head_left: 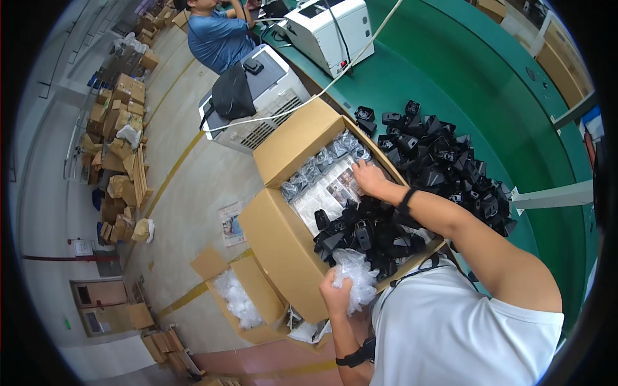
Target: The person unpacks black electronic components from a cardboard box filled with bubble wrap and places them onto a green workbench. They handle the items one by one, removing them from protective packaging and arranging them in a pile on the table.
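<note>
Carton [273, 225] apparently part-packed: black parts [364, 235] inside, another pile [444, 154] left near left edge of table [412, 71]; left grip [336, 293] around clear plastic [358, 280], right grip [371, 179] on newspaper [318, 202], closure unclear.

The plastic film [356, 273] in my left hand [335, 293] looked glossy and crinkled, the plastic parts [364, 235] smooth and mostly matt, the newspaper [318, 201] matt, the box [277, 231] smooth, matt cardboard.

No text is legible; print on the newspaper [320, 198] is tiny.
</note>
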### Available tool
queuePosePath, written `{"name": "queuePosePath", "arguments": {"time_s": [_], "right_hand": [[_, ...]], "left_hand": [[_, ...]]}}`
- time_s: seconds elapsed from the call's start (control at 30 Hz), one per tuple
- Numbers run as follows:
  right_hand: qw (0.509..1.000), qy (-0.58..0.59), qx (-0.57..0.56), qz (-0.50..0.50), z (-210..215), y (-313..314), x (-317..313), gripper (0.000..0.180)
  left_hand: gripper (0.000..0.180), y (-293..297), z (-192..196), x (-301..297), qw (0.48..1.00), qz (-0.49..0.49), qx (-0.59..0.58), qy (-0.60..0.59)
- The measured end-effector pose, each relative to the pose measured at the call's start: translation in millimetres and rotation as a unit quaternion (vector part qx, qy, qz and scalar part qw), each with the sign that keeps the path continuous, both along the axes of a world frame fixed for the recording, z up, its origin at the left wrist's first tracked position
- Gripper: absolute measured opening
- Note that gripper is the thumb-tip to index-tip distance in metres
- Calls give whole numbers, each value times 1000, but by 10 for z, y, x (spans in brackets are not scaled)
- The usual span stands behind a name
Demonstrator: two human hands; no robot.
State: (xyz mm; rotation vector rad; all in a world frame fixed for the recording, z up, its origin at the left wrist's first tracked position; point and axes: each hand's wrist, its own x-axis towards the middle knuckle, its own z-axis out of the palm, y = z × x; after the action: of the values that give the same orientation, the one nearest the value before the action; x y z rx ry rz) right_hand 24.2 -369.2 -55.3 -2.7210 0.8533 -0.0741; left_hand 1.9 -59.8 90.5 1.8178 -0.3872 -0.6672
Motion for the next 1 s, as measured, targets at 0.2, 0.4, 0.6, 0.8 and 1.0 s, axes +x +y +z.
{"name": "queuePosePath", "arguments": {"time_s": [0.2,0.4,0.6,0.8,1.0], "right_hand": [[978,131,-160,37,-320,-364,225,19],[998,13,22,63,-143,-277,177,16],[707,-147,691,-33,807,256,-350,14],[684,-209,696,72,1380,851,-681,11],[537,-172,825,42,1292,1015,-744,14]], "left_hand": [[14,130,-83,-57,1000,-10,-16,5],[27,-128,323,-121,993,41,-101,40],[14,60,-178,47,1000,4,11,-19],[37,-315,118,272,993,-55,107,-17],[42,-362,22,229,993,-94,11,67]]}}
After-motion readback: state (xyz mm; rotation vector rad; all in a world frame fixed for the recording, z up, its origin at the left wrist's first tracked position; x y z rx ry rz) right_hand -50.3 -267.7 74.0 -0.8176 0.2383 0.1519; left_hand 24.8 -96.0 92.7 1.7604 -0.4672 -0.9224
